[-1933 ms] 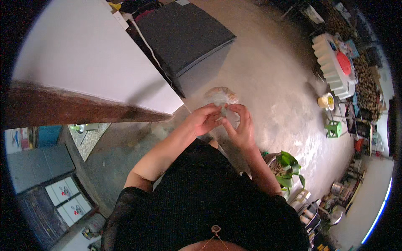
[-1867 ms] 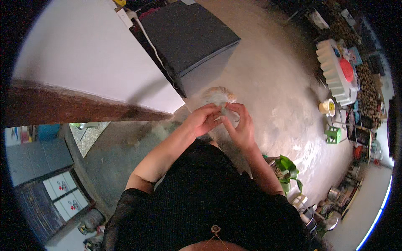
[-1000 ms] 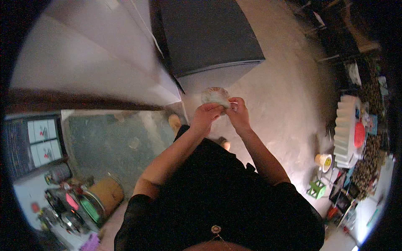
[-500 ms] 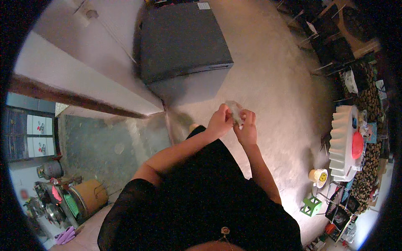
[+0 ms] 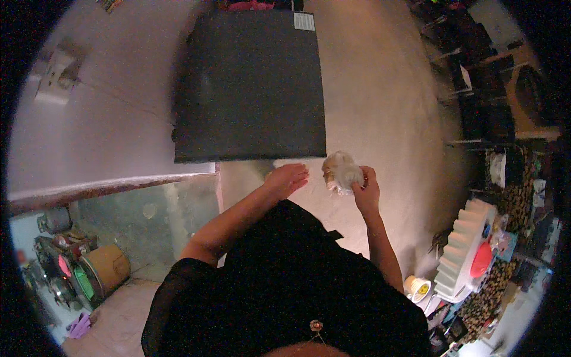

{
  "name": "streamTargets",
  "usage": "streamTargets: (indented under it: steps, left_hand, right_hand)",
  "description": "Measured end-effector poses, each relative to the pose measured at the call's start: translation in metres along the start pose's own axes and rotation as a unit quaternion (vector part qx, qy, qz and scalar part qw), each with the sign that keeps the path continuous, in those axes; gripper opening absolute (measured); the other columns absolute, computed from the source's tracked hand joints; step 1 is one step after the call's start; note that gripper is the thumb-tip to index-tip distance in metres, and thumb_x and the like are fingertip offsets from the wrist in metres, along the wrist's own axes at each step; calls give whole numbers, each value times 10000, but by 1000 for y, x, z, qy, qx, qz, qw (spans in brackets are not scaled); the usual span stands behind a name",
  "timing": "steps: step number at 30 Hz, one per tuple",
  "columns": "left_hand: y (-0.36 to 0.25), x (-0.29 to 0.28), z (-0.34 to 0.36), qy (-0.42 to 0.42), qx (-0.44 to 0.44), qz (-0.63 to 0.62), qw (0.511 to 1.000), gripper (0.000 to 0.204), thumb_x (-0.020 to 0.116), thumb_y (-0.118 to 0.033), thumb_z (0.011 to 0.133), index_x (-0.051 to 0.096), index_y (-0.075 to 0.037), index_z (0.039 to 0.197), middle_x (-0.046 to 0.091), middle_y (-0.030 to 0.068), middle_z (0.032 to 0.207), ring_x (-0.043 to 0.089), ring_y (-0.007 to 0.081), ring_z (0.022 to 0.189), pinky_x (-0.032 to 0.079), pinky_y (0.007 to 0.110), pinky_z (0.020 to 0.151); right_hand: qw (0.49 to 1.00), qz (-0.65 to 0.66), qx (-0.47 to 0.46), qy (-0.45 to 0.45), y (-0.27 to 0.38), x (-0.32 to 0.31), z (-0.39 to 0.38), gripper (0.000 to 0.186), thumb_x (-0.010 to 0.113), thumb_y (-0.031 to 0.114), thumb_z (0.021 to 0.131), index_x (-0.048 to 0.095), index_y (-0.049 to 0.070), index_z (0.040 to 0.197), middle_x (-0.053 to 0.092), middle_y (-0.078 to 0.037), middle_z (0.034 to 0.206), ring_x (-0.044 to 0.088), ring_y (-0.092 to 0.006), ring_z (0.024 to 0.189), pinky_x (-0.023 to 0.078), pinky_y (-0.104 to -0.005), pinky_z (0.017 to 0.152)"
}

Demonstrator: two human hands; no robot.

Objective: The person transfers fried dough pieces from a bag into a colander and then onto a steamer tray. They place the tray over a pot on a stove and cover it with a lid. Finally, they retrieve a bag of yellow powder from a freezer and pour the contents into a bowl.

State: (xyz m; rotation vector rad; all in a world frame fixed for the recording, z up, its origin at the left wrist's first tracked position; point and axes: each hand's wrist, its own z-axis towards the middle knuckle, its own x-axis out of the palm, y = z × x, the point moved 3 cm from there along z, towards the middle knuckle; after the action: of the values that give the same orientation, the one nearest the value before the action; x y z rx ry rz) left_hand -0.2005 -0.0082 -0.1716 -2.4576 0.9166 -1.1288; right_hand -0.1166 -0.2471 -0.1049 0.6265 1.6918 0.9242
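My right hand (image 5: 364, 182) is closed on a crinkled, translucent plastic bag (image 5: 336, 169) with something pale brown inside, held out in front of my body at the right. To the left of the bag, my left hand (image 5: 290, 178) is apart from it, fingers loosely extended and holding nothing. Just beyond both hands stands a dark grey box-shaped appliance (image 5: 250, 83), seen from above, with a white label at its far corner.
A pale wall (image 5: 107, 137) runs along the left. A cardboard drum (image 5: 109, 268) and purple item (image 5: 78, 326) lie lower left. At right are a white ridged container (image 5: 458, 250), a red round item (image 5: 480, 259), a bucket (image 5: 419, 288) and dark cluttered furniture (image 5: 482, 89).
My left hand has let go of the bag, which my right hand has carried rightward. The view has turned and moved, so the dark appliance now stands square and larger before me.
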Motion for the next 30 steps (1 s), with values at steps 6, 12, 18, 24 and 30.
streamTargets:
  steps: [6,12,18,24,30]
  left_hand:
    - [21,-1,62,-88,-84,-265,957,326,640,-226,905,546,-13,1134,595,129,1072,579,241,1029,497,323,886]
    - [51,-19,81,-162,146,248,944,356,613,-224,917,507,-16,1186,593,125,1079,581,233,1009,497,319,836]
    - [-45,91,-29,-270,128,-172,939,343,649,-329,881,546,-56,1062,604,110,947,597,218,910,500,303,689]
    - [-125,142,-126,-411,282,-232,836,323,653,-355,864,590,-70,1003,660,65,837,615,148,592,454,242,461]
    - [-160,136,-208,-330,359,-250,836,300,583,-358,913,617,-71,995,688,50,786,627,135,525,436,211,337]
  right_hand:
    - [999,50,20,-5,-15,-47,82,443,560,-18,739,469,43,1168,558,-93,1072,585,-191,948,514,-312,812]
    - [995,-25,-32,86,-79,-88,177,404,569,-9,744,493,42,1137,548,-72,1011,570,-161,852,492,-283,745]
    - [968,73,-98,218,-60,-105,271,390,563,-8,791,469,42,1166,536,-53,1005,556,-144,851,487,-283,725]
    - [939,126,-157,278,42,-107,321,438,556,45,836,430,51,1256,514,-84,1167,533,-172,1053,492,-290,825]
    - [872,199,-120,431,137,-35,321,466,556,98,861,397,80,1299,490,-84,1236,531,-209,1104,515,-335,854]
